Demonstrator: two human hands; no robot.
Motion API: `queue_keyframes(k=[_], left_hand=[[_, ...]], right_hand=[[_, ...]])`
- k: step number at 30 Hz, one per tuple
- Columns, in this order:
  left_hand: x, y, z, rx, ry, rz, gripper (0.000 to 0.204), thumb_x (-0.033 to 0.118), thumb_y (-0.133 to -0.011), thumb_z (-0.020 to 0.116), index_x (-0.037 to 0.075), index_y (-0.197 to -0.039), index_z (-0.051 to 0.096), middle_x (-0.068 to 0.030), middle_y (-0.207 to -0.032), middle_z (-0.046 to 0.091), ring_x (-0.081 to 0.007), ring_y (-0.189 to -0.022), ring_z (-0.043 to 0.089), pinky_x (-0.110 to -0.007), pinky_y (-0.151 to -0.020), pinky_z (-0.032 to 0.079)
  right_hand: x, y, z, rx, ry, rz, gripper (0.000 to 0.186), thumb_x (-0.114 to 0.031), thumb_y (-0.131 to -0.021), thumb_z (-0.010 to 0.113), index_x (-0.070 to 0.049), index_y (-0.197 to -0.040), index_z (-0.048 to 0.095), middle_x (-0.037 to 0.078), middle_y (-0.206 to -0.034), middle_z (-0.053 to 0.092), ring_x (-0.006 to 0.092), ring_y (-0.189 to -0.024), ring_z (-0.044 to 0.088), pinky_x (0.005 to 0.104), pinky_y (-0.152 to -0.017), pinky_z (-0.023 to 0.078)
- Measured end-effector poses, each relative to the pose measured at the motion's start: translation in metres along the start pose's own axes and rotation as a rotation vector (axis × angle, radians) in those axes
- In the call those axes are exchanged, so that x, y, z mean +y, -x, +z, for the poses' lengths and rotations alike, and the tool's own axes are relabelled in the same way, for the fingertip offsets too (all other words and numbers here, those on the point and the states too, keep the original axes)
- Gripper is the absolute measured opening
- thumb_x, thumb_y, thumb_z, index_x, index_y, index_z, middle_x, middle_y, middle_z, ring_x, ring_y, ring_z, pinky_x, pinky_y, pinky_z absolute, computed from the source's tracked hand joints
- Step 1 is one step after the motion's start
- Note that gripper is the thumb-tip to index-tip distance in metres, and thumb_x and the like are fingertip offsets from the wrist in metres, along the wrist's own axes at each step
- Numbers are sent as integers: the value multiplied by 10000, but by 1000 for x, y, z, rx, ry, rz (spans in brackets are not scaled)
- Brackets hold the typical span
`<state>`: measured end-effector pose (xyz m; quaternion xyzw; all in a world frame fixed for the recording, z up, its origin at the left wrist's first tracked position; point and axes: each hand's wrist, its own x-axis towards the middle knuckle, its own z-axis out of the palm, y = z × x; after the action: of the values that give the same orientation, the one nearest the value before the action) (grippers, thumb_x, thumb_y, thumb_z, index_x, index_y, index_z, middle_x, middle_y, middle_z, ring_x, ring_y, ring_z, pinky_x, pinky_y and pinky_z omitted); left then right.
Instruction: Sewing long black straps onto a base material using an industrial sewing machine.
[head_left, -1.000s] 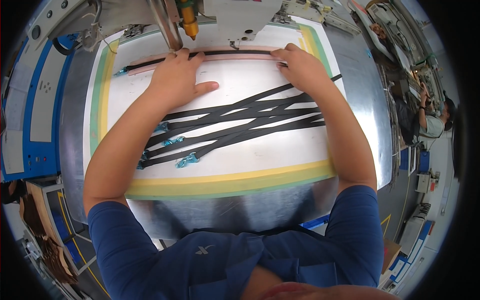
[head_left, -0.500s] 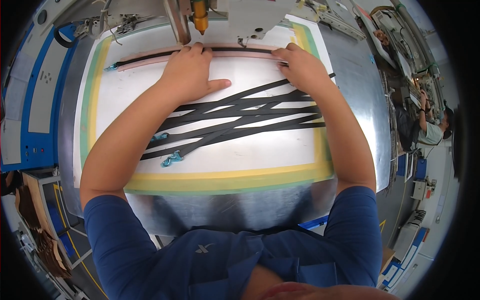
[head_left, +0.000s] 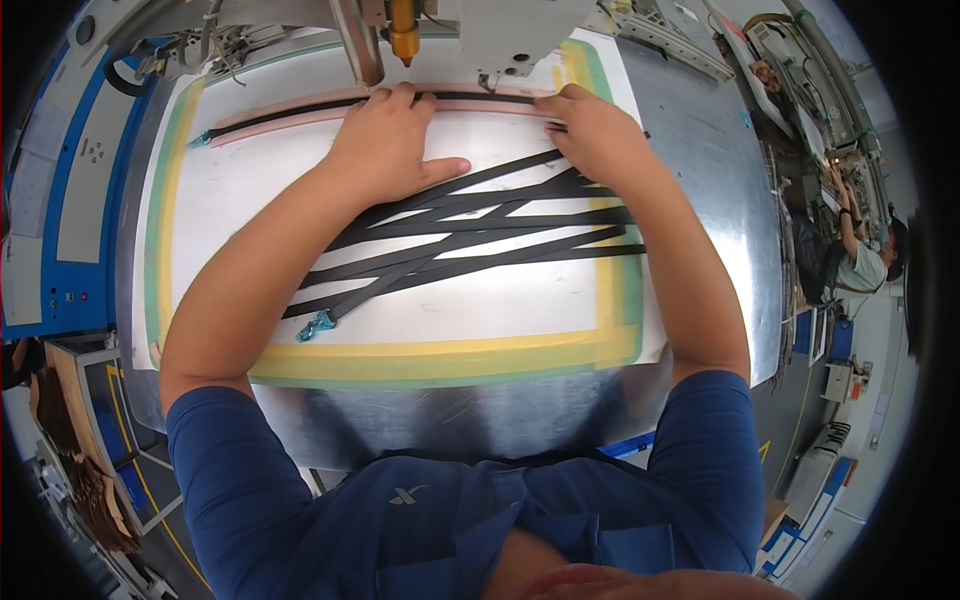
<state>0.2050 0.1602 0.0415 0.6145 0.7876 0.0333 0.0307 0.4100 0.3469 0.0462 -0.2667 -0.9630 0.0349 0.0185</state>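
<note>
A long black strap (head_left: 290, 119) lies along a pink backing strip (head_left: 480, 107) on a white sheet (head_left: 240, 200). My left hand (head_left: 385, 145) is open over its middle, fingertips pressing down on it and thumb spread toward me. At the strap's right part, my right hand (head_left: 598, 137) has its fingers curled down onto the strap; a small dark piece shows beneath them. A crinkled blue tip (head_left: 201, 139) marks the strap's left end. Nearer me, several loose black straps (head_left: 440, 226) lie crossed over one another, one ending in another blue tip (head_left: 317, 325).
A brass-coloured nozzle (head_left: 404, 40) and a grey machine head (head_left: 515, 40) hang just beyond my hands. Yellow and green tape (head_left: 450, 362) borders the sheet on a metal table (head_left: 700, 150). Blue cabinet (head_left: 75, 200) at left; a person (head_left: 865, 265) works far right.
The white sheet, with the strap and the loose straps on it, has slid left and slightly toward me. My right hand has moved a little left; my left hand has barely shifted.
</note>
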Motion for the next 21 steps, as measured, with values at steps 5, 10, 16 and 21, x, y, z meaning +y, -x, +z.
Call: queue_keyframes(k=[5,10,16,21], left_hand=[[9,-8,5,31,26,30,855,658,-884,735,2,-1418,609,-207,-1433,578,-386,-1332,550,-460,-1138,465],[20,-17,10,65,34,55,842,657,-875,746,26,-1417,616,-199,-1406,589,-382,-1307,561,-460,-1123,473],[33,-22,14,64,-5,26,820,656,-880,740,63,-1433,618,-194,-1382,589,-383,-1270,575,-479,-1108,473],[43,-29,16,68,-13,25,834,685,-870,727,83,-1437,623,-203,-1351,595,-385,-1273,573,-521,-1085,474]], right_hand=[[-2,-1,2,23,-36,-16,376,-163,-969,646,-163,-1342,698,49,-1260,660,275,-1159,677,424,-941,587],[2,-1,5,60,-63,-13,359,-185,-977,645,-160,-1329,709,46,-1269,662,274,-1135,689,419,-938,589],[6,2,9,43,-101,-6,348,-183,-968,646,-181,-1306,729,48,-1232,680,270,-1100,702,415,-918,594],[10,6,13,65,-115,-38,324,-173,-946,656,-176,-1256,749,49,-1166,696,284,-1050,716,418,-886,594]])
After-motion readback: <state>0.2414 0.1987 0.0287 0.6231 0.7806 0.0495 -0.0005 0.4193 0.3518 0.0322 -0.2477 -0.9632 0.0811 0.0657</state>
